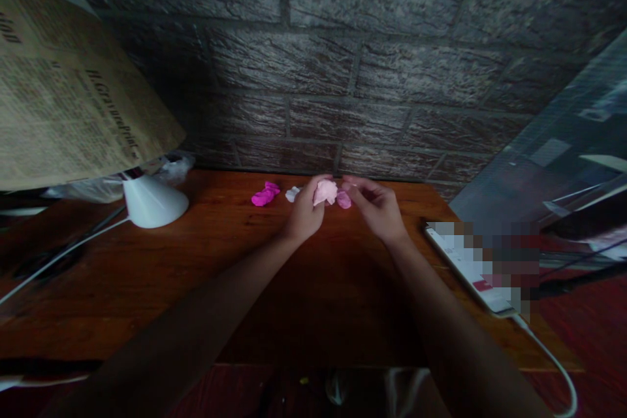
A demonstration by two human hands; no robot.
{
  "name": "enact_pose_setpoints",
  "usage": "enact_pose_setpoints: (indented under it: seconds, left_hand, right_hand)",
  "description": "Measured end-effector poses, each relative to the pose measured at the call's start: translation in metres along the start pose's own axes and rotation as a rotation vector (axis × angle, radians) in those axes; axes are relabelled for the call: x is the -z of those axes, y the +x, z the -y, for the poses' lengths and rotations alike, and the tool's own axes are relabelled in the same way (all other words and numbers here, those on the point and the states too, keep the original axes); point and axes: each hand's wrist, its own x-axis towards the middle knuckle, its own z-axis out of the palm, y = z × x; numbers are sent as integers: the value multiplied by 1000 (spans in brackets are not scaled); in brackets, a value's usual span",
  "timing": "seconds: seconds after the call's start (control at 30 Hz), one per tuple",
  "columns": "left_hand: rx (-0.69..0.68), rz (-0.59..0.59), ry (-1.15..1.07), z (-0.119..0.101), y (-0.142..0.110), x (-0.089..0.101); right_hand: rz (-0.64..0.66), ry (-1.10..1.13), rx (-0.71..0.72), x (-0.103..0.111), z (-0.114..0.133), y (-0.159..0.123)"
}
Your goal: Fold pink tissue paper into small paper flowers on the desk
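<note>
My left hand [306, 212] is closed around a pale pink crumpled lump [325, 192], soft-looking, of a material I cannot make out. My right hand [379, 206] is beside it, thumb and fingertips drawn together in a pinch. Whatever is between those fingertips is too small to tell. Just below them a mid-pink piece [344, 200] shows; whether it lies on the table or touches the hand is unclear. Left of my hands, a bright magenta lump [265, 194] rests on the wooden table [235, 235], and a white lump [292, 194] is partly hidden by my left hand.
A lamp with a newsprint shade [88, 91] and white base [154, 201] stands at left, with clear plastic [98, 189] behind it. A phone [465, 268] on a white cable [553, 356] lies at right. A stone-patterned wall [318, 65] closes off the back.
</note>
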Motion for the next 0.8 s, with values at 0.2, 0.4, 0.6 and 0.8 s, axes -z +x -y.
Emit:
enact_pose_setpoints:
  seconds: [0.2,0.4,0.6,0.8]
  left_hand:
    - [-20,-37,139,0,-3,3]
    - [5,-22,196,2,-6,1]
    - [17,-4,205,0,-7,-1]
    - [26,5,213,-2,-7,-1]
  right_hand:
    - [41,-2,4,-4,-4,-3]
    - [6,-301,96,-9,7,-11]
    - [-12,-420,192,-13,14,-14]
    - [8,-464,243,-13,14,-15]
